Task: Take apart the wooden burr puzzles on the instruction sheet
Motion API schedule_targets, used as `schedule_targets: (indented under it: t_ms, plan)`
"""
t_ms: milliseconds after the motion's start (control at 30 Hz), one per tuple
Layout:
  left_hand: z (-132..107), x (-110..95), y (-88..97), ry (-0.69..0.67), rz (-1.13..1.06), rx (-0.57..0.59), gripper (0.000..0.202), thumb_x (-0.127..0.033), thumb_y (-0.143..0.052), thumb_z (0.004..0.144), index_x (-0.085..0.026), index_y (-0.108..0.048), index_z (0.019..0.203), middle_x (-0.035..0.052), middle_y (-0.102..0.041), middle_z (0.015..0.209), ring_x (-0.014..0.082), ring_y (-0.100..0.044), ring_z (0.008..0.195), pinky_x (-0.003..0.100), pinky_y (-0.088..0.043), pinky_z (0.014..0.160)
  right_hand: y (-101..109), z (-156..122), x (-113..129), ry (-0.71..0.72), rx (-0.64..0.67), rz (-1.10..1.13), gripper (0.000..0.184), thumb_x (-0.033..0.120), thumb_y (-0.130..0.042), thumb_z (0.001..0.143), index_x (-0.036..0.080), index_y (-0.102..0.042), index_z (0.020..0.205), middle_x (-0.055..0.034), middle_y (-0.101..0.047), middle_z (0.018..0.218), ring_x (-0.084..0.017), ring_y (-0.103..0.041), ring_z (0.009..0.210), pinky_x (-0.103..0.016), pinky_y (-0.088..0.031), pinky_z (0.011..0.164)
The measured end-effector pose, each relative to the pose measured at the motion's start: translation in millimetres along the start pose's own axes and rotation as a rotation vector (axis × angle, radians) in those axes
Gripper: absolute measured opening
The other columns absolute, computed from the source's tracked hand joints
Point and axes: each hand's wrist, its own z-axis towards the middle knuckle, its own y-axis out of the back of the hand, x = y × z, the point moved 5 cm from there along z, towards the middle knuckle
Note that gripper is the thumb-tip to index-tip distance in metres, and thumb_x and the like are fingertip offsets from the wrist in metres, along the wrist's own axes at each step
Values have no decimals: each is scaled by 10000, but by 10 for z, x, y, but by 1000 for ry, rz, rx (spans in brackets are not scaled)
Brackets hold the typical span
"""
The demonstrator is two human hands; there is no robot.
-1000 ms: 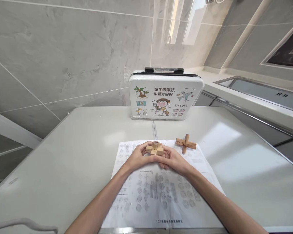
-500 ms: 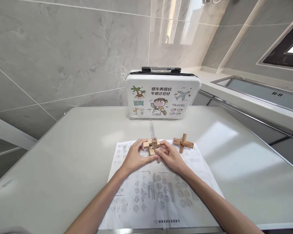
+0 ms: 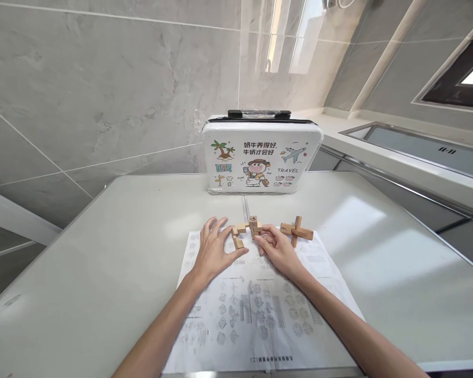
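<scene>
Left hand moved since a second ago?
Yes. Judged against the white case, the left hand has shifted left, away from the right hand.

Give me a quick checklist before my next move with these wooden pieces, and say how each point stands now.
1. Left hand holding the pale, angular wooden part: ok.
2. Right hand holding the pale, upright wooden block with a dark mark: ok.
3. Part and block fully apart: cannot tell, too small.
4. Brown, cross-shaped wooden piece clear of the right hand: cannot tell, they look very close.
5. White, printed paper sheet right way up for you: not ok, its heading looks upside down.
6. White, rectangular case with cartoon prints standing upright: ok.
</scene>
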Motion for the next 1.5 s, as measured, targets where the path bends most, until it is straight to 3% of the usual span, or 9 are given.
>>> schedule_targets:
  t_ms: [133, 233, 300, 500, 667, 833, 1000, 1167, 1500]
  plan:
    - [-4, 22, -15, 19, 14, -3, 637, -580, -830, 800, -248, -665, 1318, 147, -484, 1585, 449, -275, 1526, 680, -302, 1201, -2, 3, -15, -1, 6, -7, 406, 591, -649, 959, 219, -586, 1109, 50, -566, 634, -178, -582, 590, -317, -476, 631]
    - [-3, -9, 20, 6, -26, -63, 713, -548, -841, 803, -243, -591, 1396, 147, -504, 1556, 408, -318, 1507, 638, -343, 1200, 3, 13, -27, 7, -3, -18, 410, 602, -647, 953, 224, -579, 1097, 48, -571, 654, -177, -587, 581, -318, -475, 620]
    - [-4, -60, 63, -32, -51, -116, 614, -500, -801, 865, -261, -585, 1388, 121, -543, 1509, 361, -365, 1473, 592, -368, 1199, 4, 14, -24, 12, -9, -26, 420, 614, -644, 949, 225, -581, 1093, 46, -574, 665, -179, -592, 582, -321, -477, 614]
    - [-9, -210, 174, -141, -89, -199, 183, -347, -607, 1036, -261, -679, 1180, 82, -660, 1320, 285, -490, 1320, 502, -409, 1156, -14, -3, 12, 12, 22, -20, 394, 580, -626, 972, 217, -595, 1122, 49, -562, 637, -182, -583, 597, -317, -467, 616]
    - [10, -220, 205, -111, -144, -210, 130, -341, -632, 1014, -256, -698, 1088, 69, -709, 1223, 278, -542, 1240, 475, -452, 1099, -35, -20, 42, 17, 44, -21, 378, 572, -628, 969, 223, -598, 1111, 14, -638, 722, -176, -593, 593, -318, -479, 601]
    - [27, -193, 284, -87, -72, -293, 122, -361, -660, 990, -246, -693, 1017, 66, -733, 1125, 278, -588, 1154, 459, -479, 1024, -73, -38, 60, 42, 81, -82, 374, 541, -610, 989, 217, -631, 1175, 36, -598, 646, -186, -593, 588, -320, -476, 606]
    - [34, -73, 372, -70, 86, -368, 98, -305, -698, 938, -238, -668, 873, 79, -742, 1058, 305, -606, 1121, 472, -470, 986, 4, -40, 43, 99, -77, -305, 322, 512, -620, 984, 218, -672, 1104, -13, -634, 738, -195, -559, 632, -323, -448, 593]
    - [36, -11, 357, -90, 205, -346, 127, -259, -691, 892, -234, -628, 784, 93, -743, 1004, 327, -619, 1085, 492, -459, 948, 29, -58, 37, 140, -138, -455, 209, 419, -599, 993, 226, -623, 1069, -41, -691, 834, -210, -607, 671, -337, -447, 625]
    - [12, -141, 256, -125, 281, -194, 185, -177, -698, 728, -234, -540, 651, 107, -700, 1033, 326, -617, 1051, 491, -486, 904, 11, -68, 29, 141, -163, -721, 100, 330, -566, 969, 231, -553, 972, -9, -687, 803, -186, -611, 623, -311, -371, 600]
